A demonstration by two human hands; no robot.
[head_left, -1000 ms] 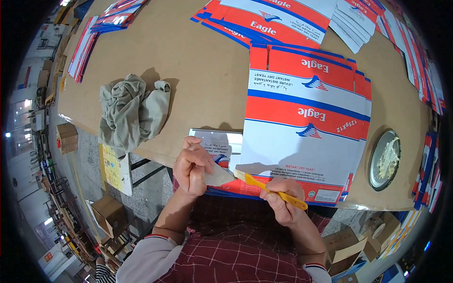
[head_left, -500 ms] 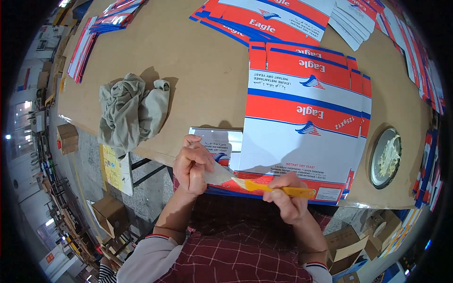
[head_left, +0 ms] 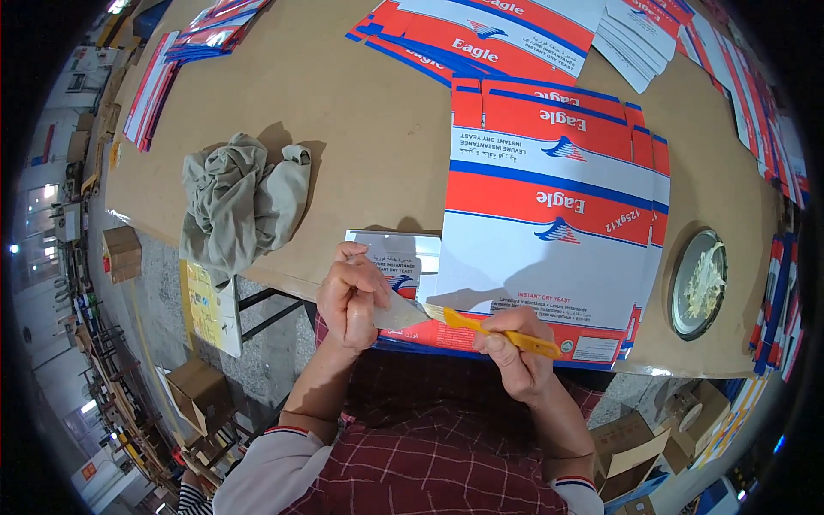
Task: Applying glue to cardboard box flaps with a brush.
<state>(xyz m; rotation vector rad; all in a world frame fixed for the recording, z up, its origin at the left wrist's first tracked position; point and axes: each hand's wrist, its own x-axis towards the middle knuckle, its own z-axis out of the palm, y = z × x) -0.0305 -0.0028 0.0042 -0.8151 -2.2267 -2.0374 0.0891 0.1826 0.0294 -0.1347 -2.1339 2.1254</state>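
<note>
My left hand (head_left: 350,296) is closed on a translucent plastic sheet (head_left: 403,320), which hangs over the near edge of the cardboard pieces. In my right hand (head_left: 522,356) is a yellow-handled brush (head_left: 465,321), its pale bristles close to the sheet's tip; whether they touch it I cannot tell. Under and beyond the brush lies a stack of flat printed cartons (head_left: 549,257) in red, white and blue. Another printed carton (head_left: 399,249) lies behind my left hand, partly hidden. To the right, a round dark-rimmed dish (head_left: 678,296) holds pale, stringy paste (head_left: 705,283).
A crumpled grey-green cloth (head_left: 245,202) lies on the brown tabletop (head_left: 369,146) at the left. More flat cartons (head_left: 506,43) are piled at the far side, the far left and along the right edge. Open cardboard boxes (head_left: 199,395) stand on the floor.
The brush has tilted, its bristles now slightly higher and its handle end slightly lower and further left. My left hand has barely moved, still gripping the plastic sheet.
</note>
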